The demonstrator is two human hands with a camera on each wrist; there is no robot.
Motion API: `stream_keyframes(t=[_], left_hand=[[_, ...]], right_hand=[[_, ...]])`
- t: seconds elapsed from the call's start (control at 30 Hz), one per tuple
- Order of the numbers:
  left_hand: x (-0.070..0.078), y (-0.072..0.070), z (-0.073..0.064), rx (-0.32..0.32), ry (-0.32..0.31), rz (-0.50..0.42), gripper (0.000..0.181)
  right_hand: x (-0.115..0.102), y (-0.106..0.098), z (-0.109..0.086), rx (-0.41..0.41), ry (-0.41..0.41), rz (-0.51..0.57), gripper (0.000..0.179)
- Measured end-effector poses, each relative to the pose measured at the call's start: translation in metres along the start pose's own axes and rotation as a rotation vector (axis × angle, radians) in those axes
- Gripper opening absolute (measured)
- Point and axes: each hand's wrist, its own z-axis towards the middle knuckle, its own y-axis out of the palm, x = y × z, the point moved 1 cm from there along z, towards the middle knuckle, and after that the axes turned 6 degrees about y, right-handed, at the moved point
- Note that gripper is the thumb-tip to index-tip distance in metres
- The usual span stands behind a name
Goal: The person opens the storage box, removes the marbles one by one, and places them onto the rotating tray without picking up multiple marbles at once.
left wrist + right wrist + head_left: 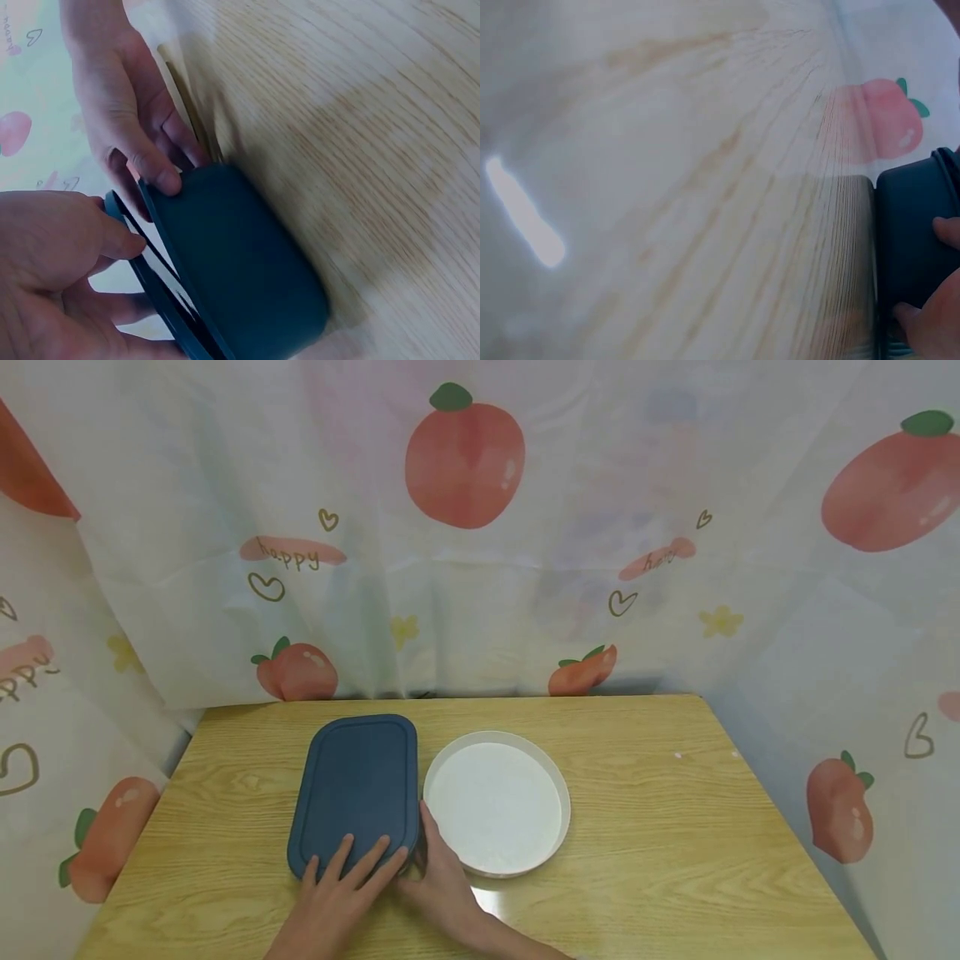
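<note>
A dark blue rectangular container stands on the table, left of a round white tray. Its matching lid is raised along the near edge, and the left wrist view shows a narrow gap between the two. My left hand pinches that lid edge, thumb at the rim and fingers spread over the top. My right hand grips the near right corner of the container, the thumb on its front wall. The right wrist view catches only part of this hand against the container's side. The container's inside is hidden.
The wooden table extends to both sides of the container and tray. A white curtain printed with peaches and hearts hangs behind the table and along its sides. The round tray sits close beside the container and my right hand.
</note>
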Motion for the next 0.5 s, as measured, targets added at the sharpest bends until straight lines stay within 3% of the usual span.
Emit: stream_keyframes(t=[0.17,0.3,0.37,0.5], left_hand=[[0.0,-0.006,-0.003,0.06,0.004,-0.03,0.07],[-0.002,-0.011,-0.007,0.112,-0.008,-0.071,0.092],[-0.004,-0.013,-0.008,0.166,0.003,-0.069,0.101],[-0.01,-0.015,-0.01,0.346,0.084,-0.063,0.109]], right_hand=[[0.002,0.001,0.0,-0.014,-0.038,0.032,0.099],[0.002,0.001,0.0,-0.002,-0.047,0.02,0.102],[0.002,0.001,0.0,0.0,-0.042,0.022,0.104],[0.002,0.001,0.001,0.006,-0.02,0.025,0.105]])
